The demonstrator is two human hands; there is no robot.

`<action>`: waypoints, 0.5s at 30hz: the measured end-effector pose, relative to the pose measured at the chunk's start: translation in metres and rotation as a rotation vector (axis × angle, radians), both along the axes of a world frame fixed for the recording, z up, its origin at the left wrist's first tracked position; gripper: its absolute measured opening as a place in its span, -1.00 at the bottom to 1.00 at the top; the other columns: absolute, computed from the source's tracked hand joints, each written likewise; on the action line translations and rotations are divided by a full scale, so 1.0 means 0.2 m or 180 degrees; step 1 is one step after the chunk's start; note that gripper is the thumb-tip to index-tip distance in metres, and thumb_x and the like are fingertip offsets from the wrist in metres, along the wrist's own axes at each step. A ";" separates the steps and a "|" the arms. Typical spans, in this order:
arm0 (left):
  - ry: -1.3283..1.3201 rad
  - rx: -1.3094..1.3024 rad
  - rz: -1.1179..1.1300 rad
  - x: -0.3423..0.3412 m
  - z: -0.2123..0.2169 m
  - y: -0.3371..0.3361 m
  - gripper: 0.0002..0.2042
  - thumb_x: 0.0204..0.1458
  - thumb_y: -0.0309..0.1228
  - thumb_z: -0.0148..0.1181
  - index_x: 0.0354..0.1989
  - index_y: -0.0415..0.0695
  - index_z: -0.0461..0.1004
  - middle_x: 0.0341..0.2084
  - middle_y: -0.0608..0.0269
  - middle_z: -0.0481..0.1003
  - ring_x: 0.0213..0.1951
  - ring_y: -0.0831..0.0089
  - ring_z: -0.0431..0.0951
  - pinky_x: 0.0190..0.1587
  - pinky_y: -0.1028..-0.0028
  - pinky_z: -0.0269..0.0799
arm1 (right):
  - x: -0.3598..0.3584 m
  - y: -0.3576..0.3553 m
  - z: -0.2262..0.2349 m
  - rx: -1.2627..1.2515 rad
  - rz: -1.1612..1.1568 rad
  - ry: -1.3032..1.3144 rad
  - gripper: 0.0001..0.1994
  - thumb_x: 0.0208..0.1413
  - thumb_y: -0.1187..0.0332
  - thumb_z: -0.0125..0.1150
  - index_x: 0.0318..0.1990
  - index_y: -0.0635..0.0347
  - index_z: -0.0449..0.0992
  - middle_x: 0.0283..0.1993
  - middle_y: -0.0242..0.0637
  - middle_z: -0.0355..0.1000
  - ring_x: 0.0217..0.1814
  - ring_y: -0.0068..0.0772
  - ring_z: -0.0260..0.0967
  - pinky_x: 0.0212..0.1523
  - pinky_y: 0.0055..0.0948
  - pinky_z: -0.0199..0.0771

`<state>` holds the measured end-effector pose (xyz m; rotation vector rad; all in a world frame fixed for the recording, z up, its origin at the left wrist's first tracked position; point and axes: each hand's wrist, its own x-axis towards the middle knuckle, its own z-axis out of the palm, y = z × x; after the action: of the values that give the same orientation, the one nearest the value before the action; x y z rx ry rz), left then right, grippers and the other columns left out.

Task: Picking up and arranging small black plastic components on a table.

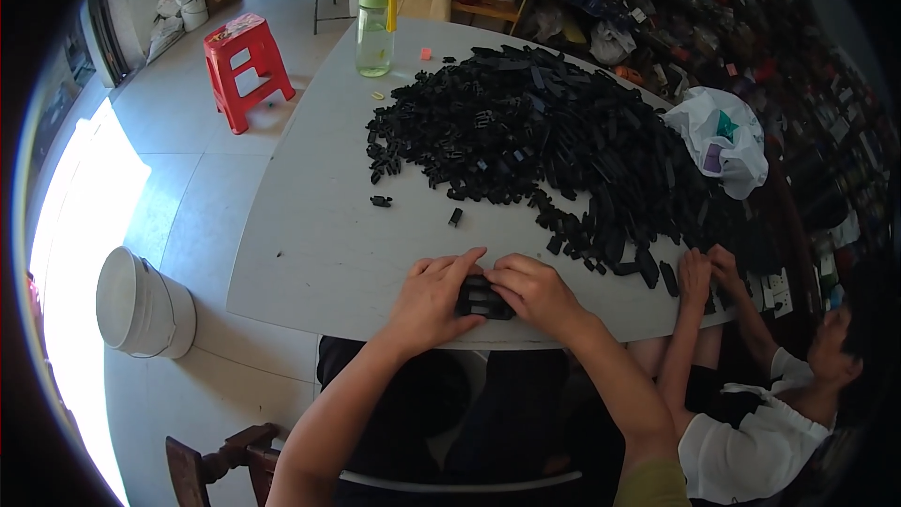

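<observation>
Black plastic part (484,299) lies crosswise at near table edge (310,263), pinched between left hand (434,300) and right hand (537,293), both curled closed on it (equally near; pile (554,141) beyond).

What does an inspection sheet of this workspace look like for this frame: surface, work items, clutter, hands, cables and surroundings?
Surface: white table, bare near its left edge.
Work items: a black plastic part at the near edge; a big heap of black parts spread across the far half.
Clutter: green-capped water bottle, white plastic bag, stray black pieces.
Hands: left hand and right hand both grip the black plastic part; a co-worker's hands work at the heap's right end.
Cables: nothing seen.
Surroundings: red stool, white bucket, wooden chair back, crowded shelves on the right.
</observation>
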<state>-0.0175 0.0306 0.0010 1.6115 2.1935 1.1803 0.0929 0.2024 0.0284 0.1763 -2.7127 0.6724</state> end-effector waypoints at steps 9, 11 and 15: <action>-0.0064 -0.0075 -0.0005 0.00 0.00 0.00 -0.14 -0.26 -0.34 0.45 0.30 -0.06 0.14 -0.04 0.30 0.49 0.12 0.31 0.40 0.19 0.25 0.15 | -0.01 -0.01 0.03 0.0043 0.0057 -0.0103 -0.82 -0.05 0.60 0.27 -0.22 0.32 0.58 -0.23 -0.21 0.47 -0.27 -0.26 0.50 -0.28 -0.42 0.55; -0.0026 -0.0052 -0.0016 0.00 0.00 0.00 -0.14 -0.26 -0.34 0.45 0.31 -0.06 0.13 -0.03 0.30 0.49 0.12 0.30 0.40 0.18 0.25 0.15 | -0.01 -0.02 0.02 0.0255 0.0102 -0.0040 -0.82 -0.04 0.60 0.26 -0.22 0.32 0.58 -0.23 -0.21 0.47 -0.28 -0.25 0.49 -0.28 -0.42 0.55; 0.0023 -0.0047 -0.0019 0.00 0.00 0.00 -0.13 -0.26 -0.33 0.45 0.31 -0.06 0.13 -0.03 0.30 0.49 0.12 0.30 0.39 0.18 0.26 0.15 | -0.02 -0.02 0.03 0.0061 -0.0058 -0.0236 -0.90 -0.01 0.54 0.26 -0.30 0.32 0.57 -0.29 -0.19 0.44 -0.30 -0.18 0.47 -0.26 -0.35 0.52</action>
<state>-0.0166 0.0304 0.0019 1.6179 2.1949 1.1558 0.0893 0.1979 0.0344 0.1337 -2.7888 0.6603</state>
